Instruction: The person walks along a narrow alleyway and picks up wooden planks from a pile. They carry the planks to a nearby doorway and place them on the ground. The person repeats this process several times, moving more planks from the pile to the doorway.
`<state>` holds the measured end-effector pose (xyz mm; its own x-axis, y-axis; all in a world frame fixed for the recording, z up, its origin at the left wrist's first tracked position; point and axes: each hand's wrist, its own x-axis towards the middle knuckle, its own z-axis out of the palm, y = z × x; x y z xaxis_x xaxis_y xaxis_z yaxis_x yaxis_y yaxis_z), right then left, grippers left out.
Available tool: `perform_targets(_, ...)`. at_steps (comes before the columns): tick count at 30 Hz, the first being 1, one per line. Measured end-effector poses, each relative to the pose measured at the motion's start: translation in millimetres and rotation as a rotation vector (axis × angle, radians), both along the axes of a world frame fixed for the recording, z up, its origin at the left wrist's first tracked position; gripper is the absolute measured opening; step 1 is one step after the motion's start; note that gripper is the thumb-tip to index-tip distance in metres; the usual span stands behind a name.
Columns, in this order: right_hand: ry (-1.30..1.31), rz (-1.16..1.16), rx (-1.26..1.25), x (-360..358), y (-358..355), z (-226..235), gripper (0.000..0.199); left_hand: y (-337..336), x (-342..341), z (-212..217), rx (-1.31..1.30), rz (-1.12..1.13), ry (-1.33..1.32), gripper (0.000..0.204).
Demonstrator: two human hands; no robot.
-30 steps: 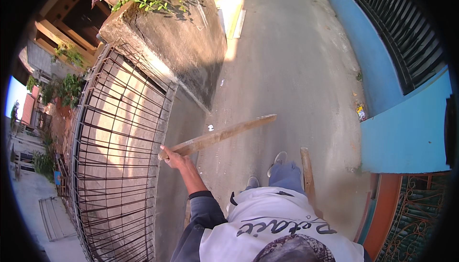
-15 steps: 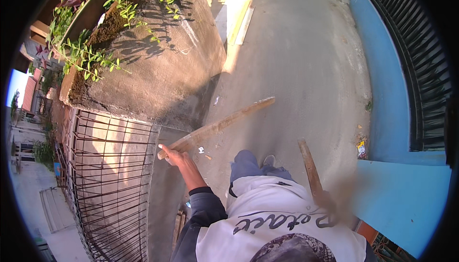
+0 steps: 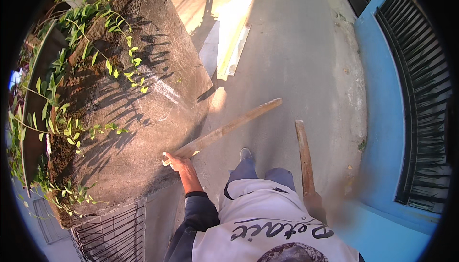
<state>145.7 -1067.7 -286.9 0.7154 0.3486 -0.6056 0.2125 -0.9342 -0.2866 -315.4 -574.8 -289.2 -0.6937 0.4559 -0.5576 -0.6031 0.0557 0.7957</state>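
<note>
My left hand (image 3: 176, 160) is clenched around the near end of a long, flat, pale wooden stick (image 3: 229, 129) with a rough, weathered face. The stick runs up and to the right over the grey concrete pavement (image 3: 296, 61), its far end held clear of the ground. A second wooden stick (image 3: 304, 157), darker and rounder in section, stands nearly upright at my right side. Its lower end meets a blurred patch where my right hand (image 3: 316, 203) lies; I cannot tell whether that hand is clenched on it or released.

Just beside my left hand stands a coarse, stained concrete wall (image 3: 143, 118), topped with soil and thin green creeper stems (image 3: 86, 70). A black wire-mesh gate (image 3: 114, 235) sits below it. A smooth blue painted wall (image 3: 382, 133) with dark metal bars (image 3: 425, 118) lines the right side.

Compared with half a second ago, the concrete wall fills more of the view, the mesh gate has dropped to the lower edge, and both sticks keep their angles.
</note>
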Motion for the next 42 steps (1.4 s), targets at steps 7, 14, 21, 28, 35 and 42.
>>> perform_targets(7, 0.037, 0.067, 0.012, 89, 74, -47, 0.055, 122, 107, -15, 0.013, -0.053, -0.156, 0.09)
perform_targets(14, -0.154, 0.764, 0.049, 255, 149, -123, 0.024, 206, 209, -41, 0.038, -0.037, -0.116, 0.09)
perform_targets(21, 0.158, 0.105, -0.078, 444, 344, -82, 0.055, 272, 342, -22, -0.269, 0.114, -0.016, 0.092)
perform_targets(28, 0.072, 0.273, -0.024, 557, 572, -14, 0.059, 364, 414, -29, -0.153, 0.224, 0.052, 0.095)
perform_targets(35, 0.133, 0.221, 0.052, 618, 709, -25, 0.051, 479, 502, -39, -0.185, 0.274, -0.088, 0.097)
perform_targets(42, 0.234, 0.168, 0.025, 666, 835, -9, 0.049, 597, 543, -36, -0.461, 0.209, 0.016, 0.099)
